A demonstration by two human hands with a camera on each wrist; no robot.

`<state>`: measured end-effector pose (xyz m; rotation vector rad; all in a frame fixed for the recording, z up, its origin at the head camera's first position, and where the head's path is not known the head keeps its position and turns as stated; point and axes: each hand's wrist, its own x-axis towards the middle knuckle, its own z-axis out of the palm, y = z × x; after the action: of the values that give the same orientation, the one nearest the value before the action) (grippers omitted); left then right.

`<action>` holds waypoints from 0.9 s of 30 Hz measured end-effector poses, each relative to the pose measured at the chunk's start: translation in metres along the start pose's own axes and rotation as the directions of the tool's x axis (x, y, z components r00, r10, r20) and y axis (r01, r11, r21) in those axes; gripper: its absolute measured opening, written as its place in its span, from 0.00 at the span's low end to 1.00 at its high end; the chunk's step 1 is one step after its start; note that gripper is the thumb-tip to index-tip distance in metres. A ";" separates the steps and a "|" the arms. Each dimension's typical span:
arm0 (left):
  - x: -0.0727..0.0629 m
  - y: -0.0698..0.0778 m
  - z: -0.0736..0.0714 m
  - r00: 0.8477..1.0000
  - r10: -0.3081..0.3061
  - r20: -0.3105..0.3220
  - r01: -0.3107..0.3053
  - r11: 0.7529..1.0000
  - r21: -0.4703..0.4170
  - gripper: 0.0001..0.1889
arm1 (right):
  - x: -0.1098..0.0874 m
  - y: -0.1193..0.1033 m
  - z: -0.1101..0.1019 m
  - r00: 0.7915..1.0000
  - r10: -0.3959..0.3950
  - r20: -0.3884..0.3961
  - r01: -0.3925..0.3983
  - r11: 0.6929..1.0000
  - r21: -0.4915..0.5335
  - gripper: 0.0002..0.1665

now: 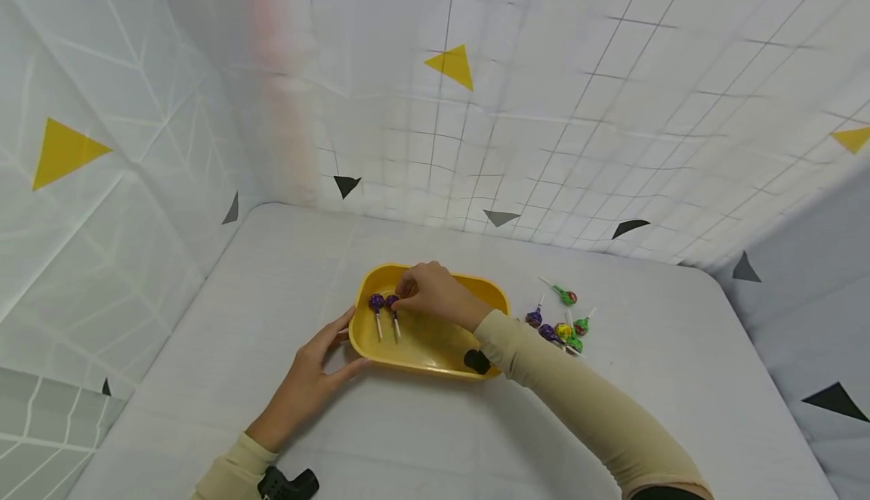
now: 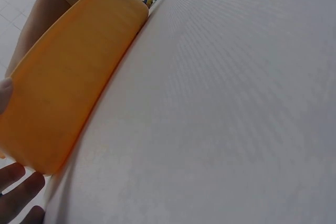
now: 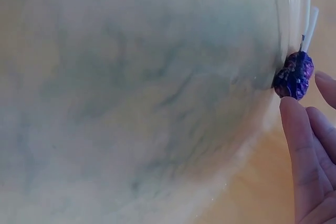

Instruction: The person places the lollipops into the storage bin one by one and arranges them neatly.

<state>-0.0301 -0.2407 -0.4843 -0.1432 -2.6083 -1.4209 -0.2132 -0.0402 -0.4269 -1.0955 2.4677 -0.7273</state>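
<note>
A yellow plastic tray lies on the white-covered table, two purple-wrapped lollipops side by side near its left end. My left hand rests against the tray's left front corner, thumb along the front and fingers at the left end, spread and fairly straight. Inside the tray, my right hand is over the lollipop farther right. In the right wrist view, the forefinger's tip meets the lower edge of the purple wrapper, while the thumb stands slightly apart from it. Both sticks point toward the tray's front.
Right of the tray, several lollipops lie in a loose cluster on the table, among them a green one, a yellow one and a purple one. A patterned white curtain hangs behind the table. My right forearm crosses the tray's right end.
</note>
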 end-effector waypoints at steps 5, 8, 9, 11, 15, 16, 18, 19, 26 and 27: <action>-0.001 0.001 0.000 1.000 0.009 -0.005 -0.009 1.000 -0.005 0.46 | -0.006 -0.003 -0.007 1.000 0.002 -0.008 -0.002 1.000 0.013 0.10; -0.001 0.001 0.000 1.000 0.004 -0.005 -0.004 1.000 -0.011 0.46 | -0.011 -0.003 -0.013 1.000 -0.004 -0.016 0.005 1.000 0.021 0.11; -0.001 0.001 0.000 1.000 0.001 -0.003 -0.001 1.000 -0.012 0.46 | -0.012 -0.003 -0.016 1.000 -0.008 -0.019 0.008 1.000 0.022 0.11; -0.001 0.001 0.000 1.000 -0.003 -0.002 0.003 1.000 -0.012 0.46 | -0.015 -0.002 -0.021 1.000 -0.009 -0.022 0.009 0.999 0.037 0.12; -0.001 0.001 0.000 1.000 -0.011 -0.002 0.011 1.000 -0.005 0.46 | -0.020 0.002 -0.031 1.000 -0.001 -0.029 0.003 0.998 0.070 0.14; -0.001 0.001 0.000 1.000 -0.014 -0.003 0.014 1.000 -0.007 0.46 | -0.022 0.003 -0.034 1.000 0.002 -0.031 0.000 0.997 0.080 0.15; -0.001 0.001 0.001 1.000 -0.015 -0.005 0.015 1.000 -0.012 0.46 | -0.026 0.005 -0.039 0.999 0.000 -0.036 0.003 0.997 0.084 0.16; -0.001 0.001 0.001 1.000 -0.015 -0.006 0.015 1.000 -0.015 0.46 | -0.028 0.005 -0.041 0.999 -0.002 -0.038 0.005 0.997 0.076 0.16; -0.001 -0.001 0.002 1.000 -0.006 -0.014 0.005 1.000 -0.008 0.46 | -0.047 0.010 -0.053 0.999 -0.021 -0.029 0.023 0.999 0.036 0.15; -0.001 -0.001 0.002 1.000 -0.006 -0.014 0.006 1.000 -0.005 0.46 | -0.051 0.011 -0.055 0.999 -0.024 -0.030 0.025 0.999 0.032 0.15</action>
<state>-0.0291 -0.2397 -0.4864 -0.1250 -2.5961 -1.4256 -0.2141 0.0217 -0.3834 -1.1131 2.4620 -0.7932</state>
